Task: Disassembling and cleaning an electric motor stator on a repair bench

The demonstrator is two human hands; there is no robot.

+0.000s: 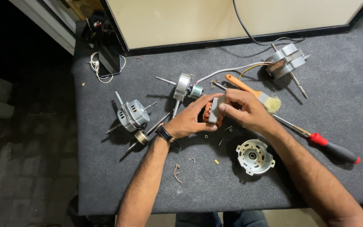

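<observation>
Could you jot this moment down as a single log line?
left hand: holds motor stator | right hand: grips stator too | nearby: motor end cover, paintbrush, red-handled screwdriver | surface: grey mat

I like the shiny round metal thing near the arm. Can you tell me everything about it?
The round metal cover is a silvery, cup-shaped motor end shell that looks like pressed steel. It lies open side up on the grey mat, showing a small hole in the middle, slots around it, and little tabs at its rim. It sits just beside the right forearm, below the right hand. Whether the arm touches it cannot be told.
</observation>
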